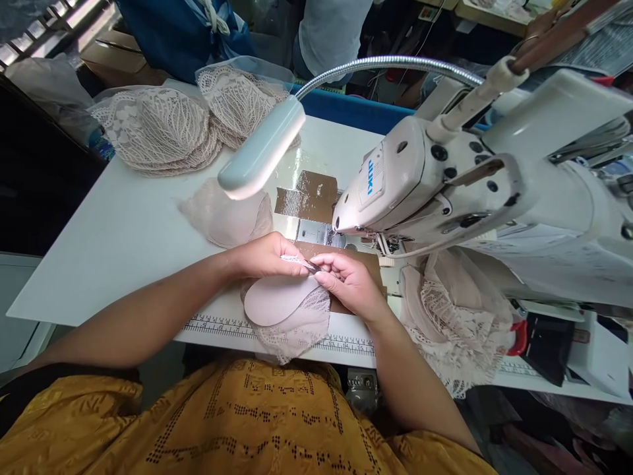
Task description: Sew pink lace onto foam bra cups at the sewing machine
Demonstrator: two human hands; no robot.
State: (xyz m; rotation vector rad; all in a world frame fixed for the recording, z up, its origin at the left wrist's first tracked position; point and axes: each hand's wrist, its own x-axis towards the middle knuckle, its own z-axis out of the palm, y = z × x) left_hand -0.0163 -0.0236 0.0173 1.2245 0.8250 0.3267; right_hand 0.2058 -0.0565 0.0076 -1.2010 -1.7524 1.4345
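Note:
My left hand point(267, 256) and my right hand point(349, 280) meet in front of the sewing machine point(445, 178). Both pinch the top edge of a beige foam cup point(274, 300) with a lace piece point(297, 330) lying under it. The lace hangs over the table's front edge, across the printed ruler strip point(217, 326). The fingers of both hands are closed on the fabric edge, just short of the needle area point(341, 234).
A stack of lace cups point(158, 128) sits at the far left of the white table point(109, 231), loose foam cups point(222, 214) lie nearer. A gooseneck lamp point(262, 155) hangs over the middle. More lace pieces point(455, 310) pile up on the right. Other people stand behind the table.

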